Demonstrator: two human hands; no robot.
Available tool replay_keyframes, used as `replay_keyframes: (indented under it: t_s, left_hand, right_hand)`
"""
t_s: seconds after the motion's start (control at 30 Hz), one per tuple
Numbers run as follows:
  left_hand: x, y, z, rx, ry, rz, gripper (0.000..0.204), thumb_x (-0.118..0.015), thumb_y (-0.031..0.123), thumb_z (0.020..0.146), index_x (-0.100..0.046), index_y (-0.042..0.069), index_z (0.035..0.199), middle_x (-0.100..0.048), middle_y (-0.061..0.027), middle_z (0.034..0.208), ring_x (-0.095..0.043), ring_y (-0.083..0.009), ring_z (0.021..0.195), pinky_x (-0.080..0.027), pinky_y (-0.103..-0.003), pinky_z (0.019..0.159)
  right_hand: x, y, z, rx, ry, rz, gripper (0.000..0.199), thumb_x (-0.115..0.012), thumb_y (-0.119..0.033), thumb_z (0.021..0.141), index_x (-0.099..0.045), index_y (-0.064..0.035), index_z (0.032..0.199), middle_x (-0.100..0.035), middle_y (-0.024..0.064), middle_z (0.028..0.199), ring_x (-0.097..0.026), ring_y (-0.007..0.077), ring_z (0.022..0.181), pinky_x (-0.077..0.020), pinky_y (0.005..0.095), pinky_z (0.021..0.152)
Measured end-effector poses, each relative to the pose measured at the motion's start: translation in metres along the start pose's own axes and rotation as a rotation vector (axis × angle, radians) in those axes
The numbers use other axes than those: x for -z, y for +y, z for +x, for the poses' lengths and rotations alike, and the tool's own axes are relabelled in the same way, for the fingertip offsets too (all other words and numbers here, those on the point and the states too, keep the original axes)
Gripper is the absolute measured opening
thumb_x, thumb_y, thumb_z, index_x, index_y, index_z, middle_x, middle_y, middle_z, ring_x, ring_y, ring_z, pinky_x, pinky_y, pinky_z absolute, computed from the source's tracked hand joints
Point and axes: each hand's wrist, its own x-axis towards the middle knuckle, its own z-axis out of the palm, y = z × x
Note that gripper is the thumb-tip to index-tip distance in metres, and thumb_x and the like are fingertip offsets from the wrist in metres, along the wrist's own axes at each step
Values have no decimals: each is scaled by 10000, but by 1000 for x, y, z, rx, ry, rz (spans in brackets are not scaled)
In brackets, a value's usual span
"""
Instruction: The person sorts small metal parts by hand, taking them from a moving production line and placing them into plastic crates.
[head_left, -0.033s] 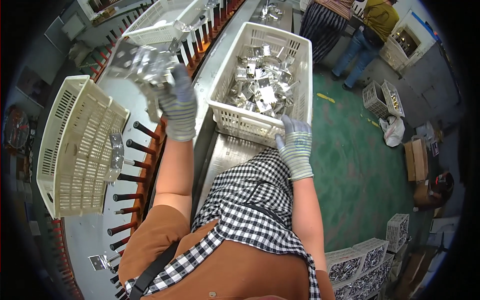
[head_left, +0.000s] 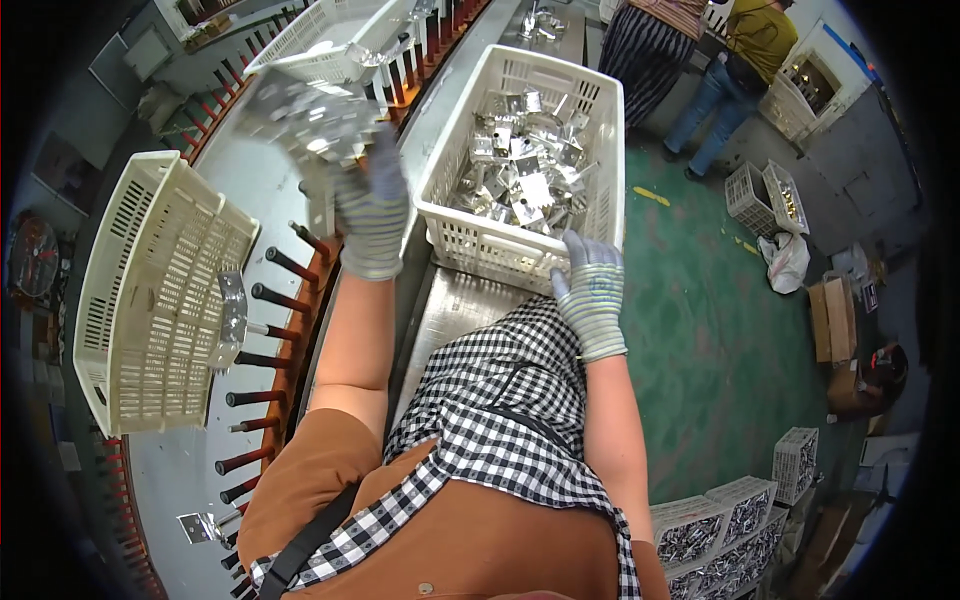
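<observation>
My left hand (head_left: 372,222), in a striped grey glove, grips a cluster of shiny bent metal brackets (head_left: 312,125), blurred by motion. It is held up over the row of pegs, left of a white plastic crate (head_left: 490,228). Inside that crate lies a heap of loose metal brackets (head_left: 525,165). My right hand (head_left: 592,295), gloved alike, is closed over the crate's near right corner, thumb and fingers around the rim. How many brackets the left hand holds cannot be made out.
Dark-handled pegs (head_left: 275,295) line an orange-edged conveyor at left, one bearing a bracket (head_left: 232,310). Beyond are a tilted white crate (head_left: 150,300) and another white crate (head_left: 330,55). Two people (head_left: 745,50) stand at the back right. Filled crates (head_left: 690,540) are stacked at lower right.
My left hand has shifted a little to the right with the brackets, toward the crate. The right hand has stayed on the rim.
</observation>
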Motion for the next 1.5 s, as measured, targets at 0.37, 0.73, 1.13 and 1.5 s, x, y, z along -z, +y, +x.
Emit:
replay_keyframes:
  t_s: [0.37, 0.73, 1.13, 1.5]
  left_hand:
    - [8, -5, -62, 97, -721, 589, 386, -612, 378, 791, -658, 118, 1073, -507, -216, 1242, -418, -368, 1217, -247, -454, 1064]
    - [68, -30, -63, 16, -369, 629, 555, -627, 209, 811, -440, 7, 1293, -312, -267, 1386, -359, -392, 1268, -313, -428, 1044]
    - [75, -34, -44, 91, -180, 642, 601, -622, 198, 831, -385, -3, 1345, -225, -319, 1426, -239, -427, 1341, -258, -430, 1078]
    - [101, -41, -19, -50, 82, 468, 527, -670, 154, 811, -471, -77, 1242, -472, -190, 1290, -444, -284, 1198, -309, -358, 1038]
  right_hand:
    - [-1, -2, -1, 22, 19, 26, 552, -679, -191, 675, -491, -81, 1183, -552, 131, 1005, -506, 317, 995, -351, 456, 945]
    - [-1, 0, -1, 15, 18, 30, 549, -675, -179, 676, -493, -79, 1185, -547, 139, 1030, -499, 323, 1013, -341, 459, 956]
    - [-1, -1, -1, 12, 7, 14, 556, -672, -188, 680, -489, -79, 1194, -545, 134, 1034, -497, 320, 1018, -338, 457, 961]
    - [-1, -1, -1, -4, -12, 15, 539, -669, -170, 689, -496, -75, 1191, -554, 127, 1071, -500, 304, 1043, -331, 451, 1005]
